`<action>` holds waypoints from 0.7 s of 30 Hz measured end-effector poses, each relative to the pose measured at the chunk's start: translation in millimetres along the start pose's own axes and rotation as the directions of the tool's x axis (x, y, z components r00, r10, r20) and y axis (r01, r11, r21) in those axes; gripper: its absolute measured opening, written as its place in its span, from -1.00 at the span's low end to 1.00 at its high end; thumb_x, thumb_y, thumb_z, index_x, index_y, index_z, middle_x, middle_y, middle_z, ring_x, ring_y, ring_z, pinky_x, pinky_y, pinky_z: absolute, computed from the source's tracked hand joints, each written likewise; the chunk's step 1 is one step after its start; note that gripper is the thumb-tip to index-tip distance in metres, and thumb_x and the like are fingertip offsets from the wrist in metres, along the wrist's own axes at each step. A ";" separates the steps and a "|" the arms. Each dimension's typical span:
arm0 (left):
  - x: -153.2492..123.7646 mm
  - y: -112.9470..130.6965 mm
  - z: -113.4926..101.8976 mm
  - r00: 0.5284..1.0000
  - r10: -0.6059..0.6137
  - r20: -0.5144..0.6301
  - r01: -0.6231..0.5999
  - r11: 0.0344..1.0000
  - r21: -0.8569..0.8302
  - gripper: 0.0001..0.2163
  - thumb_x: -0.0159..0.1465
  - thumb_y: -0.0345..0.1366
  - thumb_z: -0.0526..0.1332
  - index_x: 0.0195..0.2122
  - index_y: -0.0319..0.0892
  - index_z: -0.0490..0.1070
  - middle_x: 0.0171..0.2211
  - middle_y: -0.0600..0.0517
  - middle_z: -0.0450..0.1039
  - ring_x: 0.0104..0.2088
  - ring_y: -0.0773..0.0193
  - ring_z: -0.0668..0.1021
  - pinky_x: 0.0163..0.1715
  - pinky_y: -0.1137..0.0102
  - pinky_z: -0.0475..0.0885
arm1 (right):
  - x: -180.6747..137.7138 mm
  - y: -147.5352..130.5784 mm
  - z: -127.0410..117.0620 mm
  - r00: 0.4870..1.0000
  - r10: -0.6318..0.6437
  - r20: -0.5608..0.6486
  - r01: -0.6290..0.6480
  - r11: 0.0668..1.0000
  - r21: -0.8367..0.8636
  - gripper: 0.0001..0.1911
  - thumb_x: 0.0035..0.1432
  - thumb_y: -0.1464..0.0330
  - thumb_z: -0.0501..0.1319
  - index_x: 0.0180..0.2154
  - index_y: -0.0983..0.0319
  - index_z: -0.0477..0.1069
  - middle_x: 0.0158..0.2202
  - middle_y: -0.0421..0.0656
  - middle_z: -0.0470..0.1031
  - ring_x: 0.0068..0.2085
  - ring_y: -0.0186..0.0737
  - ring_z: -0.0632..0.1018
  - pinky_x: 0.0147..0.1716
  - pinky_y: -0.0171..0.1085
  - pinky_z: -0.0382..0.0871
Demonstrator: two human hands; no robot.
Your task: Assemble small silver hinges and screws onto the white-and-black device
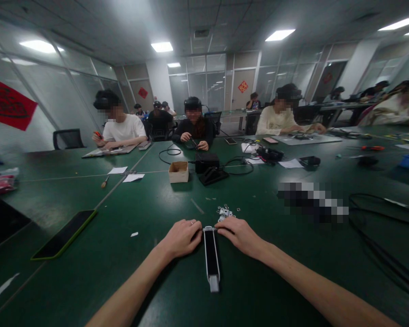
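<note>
A long, narrow piece with a white frame and a black middle (211,252) lies on the green table in front of me. Its near end carries a pale, block-like tab. My left hand (183,236) is closed at the left side of its far end, with a ring on one finger. From the right, my right hand (240,234) pinches at the same far end. The fingertips partly hide what they grip there. Just beyond my right hand sits a small heap of metal brackets and nuts (224,212).
A small open cardboard box (178,172) stands farther back, beside a black device (207,162) with cables. At left lies a green-edged dark tablet-like slab (64,235); at right are black cables (378,240). Several people work across the table.
</note>
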State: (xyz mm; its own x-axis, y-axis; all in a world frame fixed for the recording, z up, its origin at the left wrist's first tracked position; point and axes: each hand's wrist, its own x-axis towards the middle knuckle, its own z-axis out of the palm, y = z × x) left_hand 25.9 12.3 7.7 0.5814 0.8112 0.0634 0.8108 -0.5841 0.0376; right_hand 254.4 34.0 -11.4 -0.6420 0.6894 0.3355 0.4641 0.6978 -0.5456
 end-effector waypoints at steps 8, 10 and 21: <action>0.6 0.2 0.0 1.000 -0.001 0.005 0.001 1.000 -0.012 -0.84 0.34 -0.28 -0.07 -0.26 -0.14 0.27 -0.33 0.02 0.43 -0.37 0.24 0.47 -0.30 0.36 0.31 | 2.4 -7.0 -1.4 0.997 0.074 -0.002 -0.073 0.994 0.079 -0.79 0.21 0.40 0.17 -0.10 0.25 0.42 -0.21 -0.13 0.49 -0.23 -0.27 0.49 -0.22 -0.28 0.40; 0.6 -0.1 0.4 1.000 -0.004 0.003 0.004 1.000 -0.012 -0.84 0.34 -0.28 -0.07 -0.27 -0.14 0.27 -0.34 0.02 0.43 -0.37 0.24 0.47 -0.30 0.36 0.31 | 3.1 -7.0 -0.6 0.998 0.067 -0.004 -0.066 0.995 0.078 -0.80 0.19 0.41 0.18 -0.12 0.25 0.41 -0.23 -0.14 0.49 -0.26 -0.28 0.49 -0.23 -0.28 0.40; 0.0 -0.8 2.3 1.000 -0.004 -0.008 0.004 0.999 -0.033 -0.84 0.34 -0.29 -0.06 -0.27 -0.14 0.27 -0.33 0.02 0.43 -0.36 0.24 0.48 -0.31 0.36 0.30 | 4.7 -9.1 1.1 0.998 0.032 -0.056 -0.032 0.999 0.012 -0.82 0.10 0.44 0.22 -0.20 0.25 0.41 -0.25 -0.13 0.47 -0.24 -0.22 0.47 -0.23 -0.24 0.39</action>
State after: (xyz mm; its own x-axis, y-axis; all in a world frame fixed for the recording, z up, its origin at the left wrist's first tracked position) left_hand 25.3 12.8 5.4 0.5774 0.8134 0.0710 0.8105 -0.5815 0.0703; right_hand 246.5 30.6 -5.7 -0.5915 0.7213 0.3604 0.4767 0.6733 -0.5652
